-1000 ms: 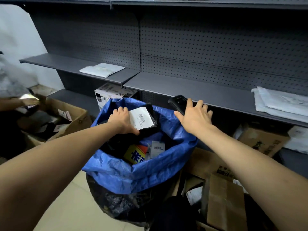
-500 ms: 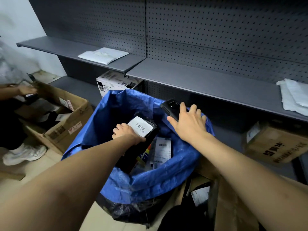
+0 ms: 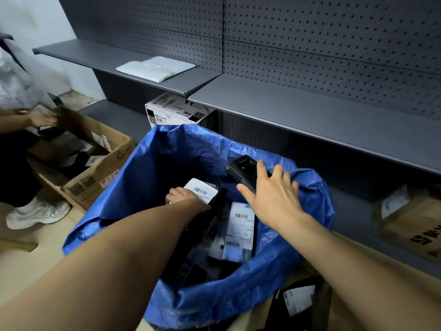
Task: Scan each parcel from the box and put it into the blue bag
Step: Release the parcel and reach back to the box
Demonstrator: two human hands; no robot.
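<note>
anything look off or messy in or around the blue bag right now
Nothing really stands out. The left hand holds a black parcel inside the blue bag, above other labelled parcels lying jumbled. The right hand holds the scanner over the rim. Nothing looks spilled or torn.

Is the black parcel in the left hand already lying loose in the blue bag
No, the left hand grips the black parcel inside the mouth of the blue bag.

Two bare forearms, no sleeves, watch or rings visible; left grip [image 3: 185, 198] and right grip [image 3: 274, 197] ungloved.
</note>
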